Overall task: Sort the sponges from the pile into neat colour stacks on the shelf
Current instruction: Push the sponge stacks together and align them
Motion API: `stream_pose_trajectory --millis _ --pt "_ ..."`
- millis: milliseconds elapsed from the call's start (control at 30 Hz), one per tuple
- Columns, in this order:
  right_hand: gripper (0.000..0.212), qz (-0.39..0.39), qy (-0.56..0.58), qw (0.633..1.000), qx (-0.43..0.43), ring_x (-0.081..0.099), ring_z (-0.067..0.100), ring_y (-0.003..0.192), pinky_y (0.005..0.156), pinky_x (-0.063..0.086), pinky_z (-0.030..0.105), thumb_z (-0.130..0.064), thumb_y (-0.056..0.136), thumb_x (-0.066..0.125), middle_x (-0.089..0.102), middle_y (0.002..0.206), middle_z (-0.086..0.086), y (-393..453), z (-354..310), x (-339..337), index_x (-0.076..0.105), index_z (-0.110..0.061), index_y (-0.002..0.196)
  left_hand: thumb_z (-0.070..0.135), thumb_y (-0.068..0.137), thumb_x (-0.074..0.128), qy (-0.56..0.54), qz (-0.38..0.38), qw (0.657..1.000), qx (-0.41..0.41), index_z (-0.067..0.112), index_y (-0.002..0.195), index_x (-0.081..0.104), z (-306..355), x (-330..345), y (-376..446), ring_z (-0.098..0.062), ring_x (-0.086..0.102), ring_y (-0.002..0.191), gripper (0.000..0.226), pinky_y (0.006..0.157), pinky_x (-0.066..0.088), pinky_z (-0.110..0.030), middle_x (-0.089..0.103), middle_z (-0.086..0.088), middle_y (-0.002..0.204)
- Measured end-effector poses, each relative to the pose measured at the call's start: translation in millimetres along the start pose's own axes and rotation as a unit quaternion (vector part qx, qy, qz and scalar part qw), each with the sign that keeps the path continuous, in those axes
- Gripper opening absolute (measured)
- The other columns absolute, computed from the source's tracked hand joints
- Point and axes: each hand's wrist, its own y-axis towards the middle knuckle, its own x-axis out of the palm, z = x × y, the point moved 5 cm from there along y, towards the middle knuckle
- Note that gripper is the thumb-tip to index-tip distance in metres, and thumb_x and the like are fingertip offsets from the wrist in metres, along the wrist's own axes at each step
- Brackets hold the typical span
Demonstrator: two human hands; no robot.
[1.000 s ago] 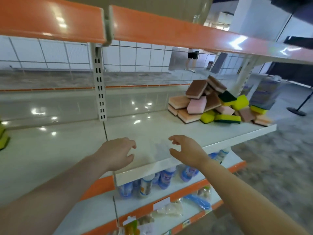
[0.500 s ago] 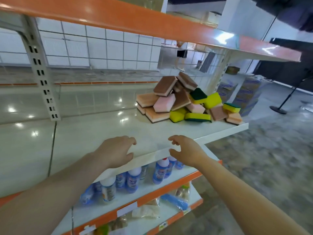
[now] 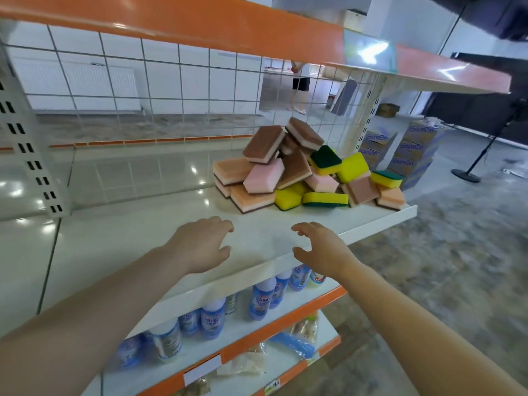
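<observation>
White shelf [image 3: 160, 235] spreads bare before us, the sponge pile [image 3: 303, 172] heaped toward its far right end. Our left hand [image 3: 200, 247] and right hand [image 3: 323, 250] hover apart, loosely curled, holding nothing, well short of the pile. We judge it best to lift top sponges first so nothing tumbles

A shop aisle: white metal gondola shelving [image 3: 285, 221] with orange price strips [image 3: 288, 324], a wire-grid back panel [image 3: 171, 90], rows of labelled bottles [image 3: 213, 317] below, and stacked printed cartons [image 3: 411, 155] on the concrete floor [image 3: 457, 252].
</observation>
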Motion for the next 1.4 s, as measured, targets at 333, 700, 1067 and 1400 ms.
stream_pose_trajectory --millis 333,700,1067,1400 --pt "0.052 0.077 -0.016 0.997 0.027 0.05 0.021 0.116 0.09 0.043 0.032 -0.032 0.089 0.055 0.049 0.133 0.001 45 13 -17 0.041 -0.02 0.138 0.043 0.093 0.043 0.015 0.049 0.999 -0.006 0.018 0.123 0.049 -18 -24 60 -0.021 0.051 0.112 0.04 0.085 0.044 -0.035 0.052 0.0 0.125" --pt "0.057 0.094 -0.023 0.994 0.052 0.045 0.027 0.119 0.089 0.044 0.037 -0.031 0.087 0.058 0.045 0.135 0.008 80 37 -31 0.038 -0.016 0.138 0.046 0.09 0.047 0.012 0.109 0.994 0.009 0.019 0.13 0.044 -10 -34 113 -0.026 0.05 0.114 0.048 0.086 0.041 -0.036 0.049 -0.005 0.129" --pt "0.052 0.13 -0.027 0.991 0.015 0.044 0.033 0.118 0.084 0.041 0.039 -0.029 0.085 0.059 0.047 0.129 0.012 138 63 -64 0.041 -0.017 0.133 0.041 0.089 0.047 0.031 0.127 0.99 -0.048 0.015 0.125 0.046 0 -47 165 -0.029 0.048 0.111 0.044 0.084 0.039 -0.035 0.048 -0.01 0.122" --pt "0.059 0.137 -0.018 0.99 -0.015 0.046 0.033 0.116 0.088 0.044 0.039 -0.04 0.088 0.057 0.045 0.127 0.014 192 86 -91 0.037 -0.012 0.136 0.052 0.088 0.049 -0.046 0.154 0.979 -0.124 0.014 0.136 0.036 2 -44 208 -0.029 0.048 0.117 0.062 0.086 0.043 -0.037 0.046 -0.01 0.132"
